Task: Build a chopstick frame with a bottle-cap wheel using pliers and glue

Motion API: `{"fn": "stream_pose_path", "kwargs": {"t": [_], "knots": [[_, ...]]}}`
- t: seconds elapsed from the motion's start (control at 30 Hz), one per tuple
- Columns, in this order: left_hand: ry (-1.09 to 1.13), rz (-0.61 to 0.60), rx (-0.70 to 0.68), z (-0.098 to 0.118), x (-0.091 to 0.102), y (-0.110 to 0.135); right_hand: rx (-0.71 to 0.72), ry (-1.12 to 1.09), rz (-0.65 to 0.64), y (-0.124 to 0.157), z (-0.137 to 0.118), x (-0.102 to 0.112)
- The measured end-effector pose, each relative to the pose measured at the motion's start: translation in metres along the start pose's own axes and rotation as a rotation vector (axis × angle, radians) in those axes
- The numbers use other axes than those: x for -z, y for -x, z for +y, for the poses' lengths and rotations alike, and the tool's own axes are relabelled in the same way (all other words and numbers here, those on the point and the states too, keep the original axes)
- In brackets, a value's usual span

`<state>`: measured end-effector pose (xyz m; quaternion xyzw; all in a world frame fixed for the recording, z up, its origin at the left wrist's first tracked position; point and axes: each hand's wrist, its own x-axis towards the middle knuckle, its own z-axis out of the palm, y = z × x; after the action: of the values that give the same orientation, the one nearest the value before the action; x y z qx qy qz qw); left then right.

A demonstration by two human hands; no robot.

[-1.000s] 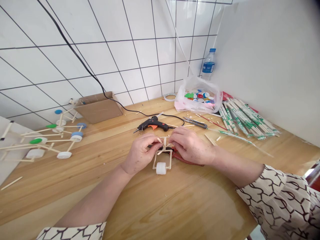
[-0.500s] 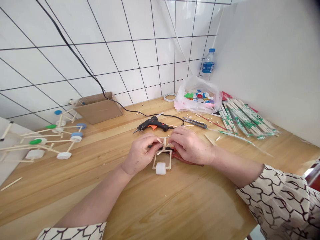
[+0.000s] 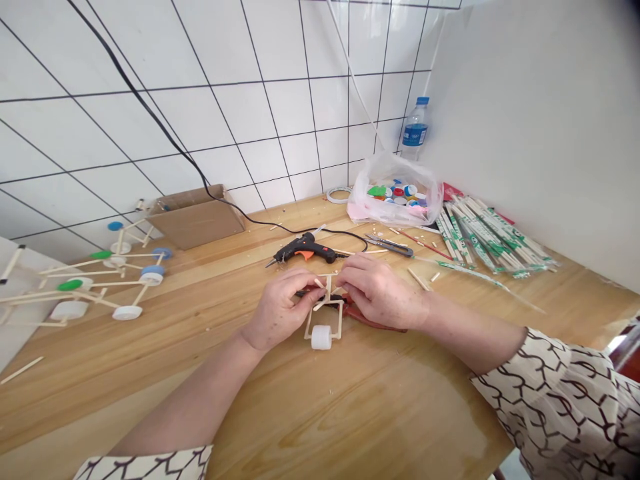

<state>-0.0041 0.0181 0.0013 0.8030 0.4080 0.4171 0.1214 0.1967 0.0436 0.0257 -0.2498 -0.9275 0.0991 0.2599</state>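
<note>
Both hands (left (image 3: 277, 310), right (image 3: 383, 292)) hide the middle of the stick frame (image 3: 341, 320).

Behind the honey-coloured wooden worktop (image 3: 415, 413) rises a wall of large white square tiles (image 3: 260, 87) with thin black grout lines. It meets a smooth, plain white wall (image 3: 530, 120) along the worktop's right side, forming a corner. A thin black cable (image 3: 150, 117) runs diagonally down the tiles to the worktop, and a white cable (image 3: 356, 83) descends the tiles near the corner. Beyond the worktop's right edge shows a dark red surface (image 3: 626, 357). Bright, even light falls across the room, leaving a pale sheen on the worktop's varnish.
</note>
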Motion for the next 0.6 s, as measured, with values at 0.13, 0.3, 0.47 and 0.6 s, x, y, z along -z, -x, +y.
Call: {"fn": "stream_pose_path", "kwargs": {"t": [0.13,0.3,0.47,0.6], "knots": [[0.009,0.004,-0.004,0.0006,-0.0005,-0.0003,0.001,0.005,0.004,0.0003,0.0003,-0.0004],[0.018,0.019,-0.023,0.0005,-0.0006,-0.0002,0.005,0.007,0.008,0.0004,0.0009,-0.001],[0.031,0.014,-0.03,-0.0003,-0.0009,-0.0003,-0.007,0.007,-0.002,0.0002,0.0002,-0.0006],[0.037,0.01,-0.027,-0.001,-0.001,-0.0001,-0.004,0.003,-0.005,0.0006,0.0006,-0.0007]]}}
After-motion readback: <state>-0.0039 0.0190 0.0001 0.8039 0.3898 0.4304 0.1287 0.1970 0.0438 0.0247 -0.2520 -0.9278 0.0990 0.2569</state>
